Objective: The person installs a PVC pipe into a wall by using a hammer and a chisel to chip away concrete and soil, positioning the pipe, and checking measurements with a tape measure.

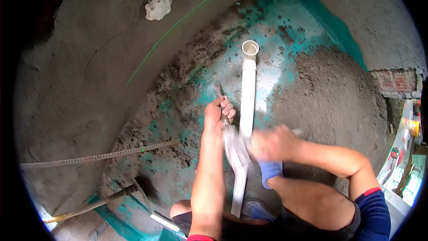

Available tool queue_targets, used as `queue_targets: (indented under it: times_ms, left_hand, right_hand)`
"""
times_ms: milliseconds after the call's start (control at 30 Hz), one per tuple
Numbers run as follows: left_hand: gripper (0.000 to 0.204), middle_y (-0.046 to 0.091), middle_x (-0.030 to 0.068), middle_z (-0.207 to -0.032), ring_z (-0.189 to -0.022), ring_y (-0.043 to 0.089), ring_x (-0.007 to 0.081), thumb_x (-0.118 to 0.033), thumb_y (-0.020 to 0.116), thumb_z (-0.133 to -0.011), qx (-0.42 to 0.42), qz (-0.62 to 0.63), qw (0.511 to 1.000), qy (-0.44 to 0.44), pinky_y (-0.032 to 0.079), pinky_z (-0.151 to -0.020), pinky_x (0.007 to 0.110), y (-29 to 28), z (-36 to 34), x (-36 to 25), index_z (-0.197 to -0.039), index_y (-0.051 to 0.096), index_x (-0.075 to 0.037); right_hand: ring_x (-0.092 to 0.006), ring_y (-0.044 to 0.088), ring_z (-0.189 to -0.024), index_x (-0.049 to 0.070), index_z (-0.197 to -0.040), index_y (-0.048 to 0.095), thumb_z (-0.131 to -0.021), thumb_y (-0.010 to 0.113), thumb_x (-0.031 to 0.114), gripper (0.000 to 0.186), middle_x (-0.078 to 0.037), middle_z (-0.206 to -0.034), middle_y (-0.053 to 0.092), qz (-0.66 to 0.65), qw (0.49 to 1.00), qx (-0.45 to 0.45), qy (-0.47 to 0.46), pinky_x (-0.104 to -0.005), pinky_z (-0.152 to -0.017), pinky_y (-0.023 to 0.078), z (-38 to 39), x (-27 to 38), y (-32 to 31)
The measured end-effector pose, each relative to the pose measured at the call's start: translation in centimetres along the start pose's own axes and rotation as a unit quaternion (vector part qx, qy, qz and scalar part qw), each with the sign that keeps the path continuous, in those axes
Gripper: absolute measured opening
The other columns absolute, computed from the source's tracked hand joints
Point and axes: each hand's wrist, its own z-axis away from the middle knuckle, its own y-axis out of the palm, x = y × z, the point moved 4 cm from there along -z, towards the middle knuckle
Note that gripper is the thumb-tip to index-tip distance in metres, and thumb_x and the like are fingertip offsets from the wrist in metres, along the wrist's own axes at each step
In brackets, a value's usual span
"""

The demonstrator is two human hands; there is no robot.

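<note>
My left hand is closed around a metal chisel, whose tip points up and away over the rough floor. In my right hand is a hammer, smeared by motion; its grey head is just below the chisel's near end. Whether head and chisel touch, I cannot tell. Right beside the chisel runs a white plastic pipe, its far end turned up in an open elbow. The hammer partly hides the pipe's near stretch, which bends toward me between my feet.
Damp mortar is heaped at right. A measuring tape stretches in from the left. A wooden-handled hoe and a short white pipe piece lie lower left. A green line crosses the wall. Exposed brick shows at right.
</note>
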Motion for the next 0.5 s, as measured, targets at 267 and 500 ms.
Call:
queue_targets:
  times_ms: [267, 500]
  left_hand:
    - [0.01, 0.039, -0.002, -0.067, -0.046, 0.034, 0.0109, -0.011, 0.04, -0.103, -0.014, 0.0, 1.0, 0.005, 0.03, -0.043, 0.029, 0.1, -0.8, 0.1, -0.096, 0.045, -0.007]
    - [0.01, 0.04, -0.0021, -0.067, -0.047, 0.035, 0.0104, -0.014, 0.043, -0.103, -0.002, 0.026, 0.999, 0.022, 0.03, -0.043, 0.029, -0.3, -1.0, -3.0, -0.098, 0.047, -0.007]
  right_hand:
    - [-0.0249, 0.064, -0.053, 0.014, -0.088, 0.054, -0.083, 0.067, 0.049, 0.038, -0.005, -0.068, 0.06, -0.025, 0.999, 0.02, 0.04, -0.0368, -0.047, 0.049, 0.1, -0.1, 0.3]
    - [-0.0228, 0.061, -0.053, 0.013, -0.091, 0.057, -0.074, 0.076, 0.047, 0.042, -0.002, -0.066, 0.054, -0.067, 0.997, 0.017, -0.023, -0.0359, -0.048, 0.05, 0.8, 2.6, -1.8]
